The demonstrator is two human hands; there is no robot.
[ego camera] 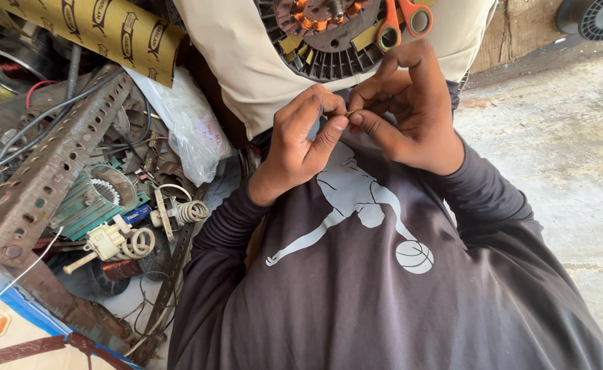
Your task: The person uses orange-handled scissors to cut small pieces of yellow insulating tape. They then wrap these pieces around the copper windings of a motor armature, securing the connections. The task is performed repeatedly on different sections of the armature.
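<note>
Both hands pinch thin wire (348,114): left hand (301,140) and right hand (400,109) fingertips closed, meeting; wire short, lying horizontal between them.

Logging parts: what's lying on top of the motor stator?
Orange-handled scissors lie across the motor stator, over copper windings. Their blades and the stator's upper part are out of frame.

**Both hands meet in a pinch**

The left hand (298,147) is raised with the wrist bent, thumb pressed toward the forefinger. The right hand (404,109) faces it, fingers curled, its fingertips (355,118) touching the left thumb. Something thin seems pinched between them. Both forearms are in dark sleeves.
</note>
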